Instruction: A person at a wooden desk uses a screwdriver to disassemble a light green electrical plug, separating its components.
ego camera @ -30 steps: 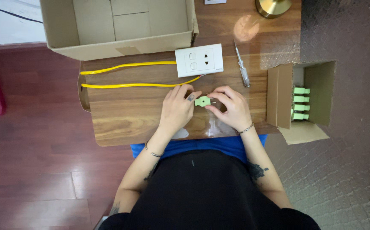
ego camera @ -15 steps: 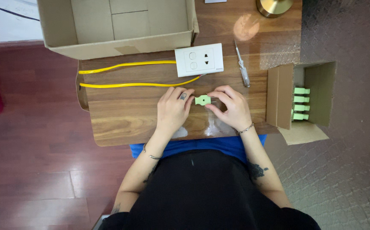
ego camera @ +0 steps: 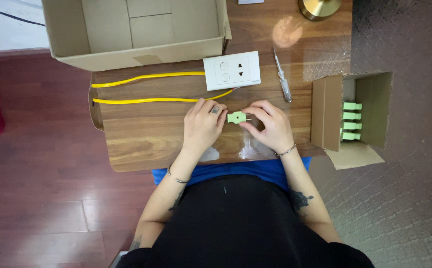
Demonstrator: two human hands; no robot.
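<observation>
Both hands pinch a small green plug just below the white socket plate — left hand has shifted closer on its body, right hand grips the prongs — the plug stays held between them.

A small pale-green plug lies level above the wooden tabletop, metal prongs pointing right, pinched between both hands' fingers.

Large open brown cardboard box at table's far edge, small open carton of green plugs at right
</observation>
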